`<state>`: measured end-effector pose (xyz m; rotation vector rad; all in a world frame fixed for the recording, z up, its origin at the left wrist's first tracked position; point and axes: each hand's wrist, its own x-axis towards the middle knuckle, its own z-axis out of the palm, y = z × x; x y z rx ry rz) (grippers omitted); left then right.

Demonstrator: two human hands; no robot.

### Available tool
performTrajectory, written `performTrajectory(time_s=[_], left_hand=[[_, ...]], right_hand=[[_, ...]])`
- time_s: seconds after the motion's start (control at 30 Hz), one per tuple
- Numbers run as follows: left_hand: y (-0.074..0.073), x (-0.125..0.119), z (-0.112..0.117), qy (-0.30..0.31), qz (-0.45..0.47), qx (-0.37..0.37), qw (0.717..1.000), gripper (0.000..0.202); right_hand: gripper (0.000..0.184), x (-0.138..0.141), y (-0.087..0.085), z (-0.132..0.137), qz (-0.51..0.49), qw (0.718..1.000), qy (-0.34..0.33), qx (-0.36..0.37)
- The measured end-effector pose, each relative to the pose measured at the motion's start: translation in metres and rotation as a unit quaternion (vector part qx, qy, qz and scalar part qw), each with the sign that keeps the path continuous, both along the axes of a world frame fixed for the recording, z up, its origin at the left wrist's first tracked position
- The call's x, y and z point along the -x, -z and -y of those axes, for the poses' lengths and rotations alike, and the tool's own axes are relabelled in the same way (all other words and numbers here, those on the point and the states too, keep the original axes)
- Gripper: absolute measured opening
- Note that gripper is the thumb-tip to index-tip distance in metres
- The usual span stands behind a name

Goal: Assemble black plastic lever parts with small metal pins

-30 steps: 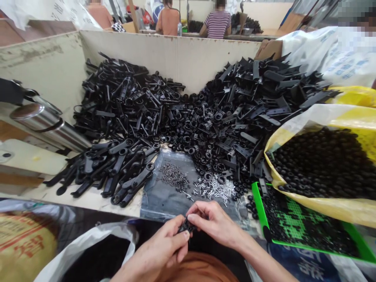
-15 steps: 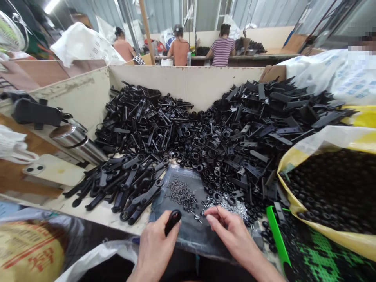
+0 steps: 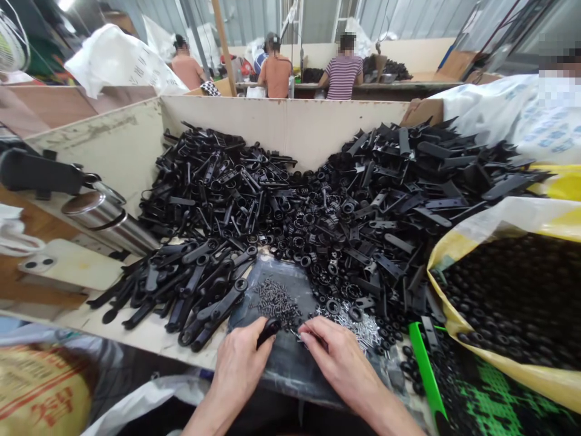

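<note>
My left hand (image 3: 242,357) is closed round a black plastic part (image 3: 271,329) with a rounded end; the rest of it is hidden in the palm. Opposite it, my right hand (image 3: 333,348) pinches at the near edge of the small screws, its thumb and fingertips together around something too small to name. A heap of dark screws (image 3: 276,300) lies on the dark mat (image 3: 290,366) just beyond both hands. Silvery pins (image 3: 363,327) are scattered beyond and to the right of my right hand.
Black handle-like parts (image 3: 200,284) lie at left, with larger heaps behind. A steel flask (image 3: 113,221) and a phone (image 3: 72,264) are on the left. At right stand a yellow-edged sack (image 3: 438,266) of black rings and a green tray (image 3: 426,369). Several people work beyond the partition.
My right hand has moved slightly left and its fingertips have closed together near the screws. The part in my left hand has tipped forward. The view has shifted a little.
</note>
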<state>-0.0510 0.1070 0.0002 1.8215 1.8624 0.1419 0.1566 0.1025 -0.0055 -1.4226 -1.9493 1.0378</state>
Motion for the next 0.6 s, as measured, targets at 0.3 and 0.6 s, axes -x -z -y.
performTrajectory(time_s=[0.3, 0.6], left_hand=[[-0.002, 0.009, 0.001, -0.108, 0.150, -0.024, 0.982, 0.022], [-0.002, 0.008, 0.004, -0.100, 0.132, -0.038, 0.985, 0.024]], right_hand=[[0.013, 0.039, 0.005, -0.017, 0.141, 0.985, -0.059, -0.084], [0.019, 0.036, 0.013, -0.005, 0.158, 0.975, -0.057, -0.143]])
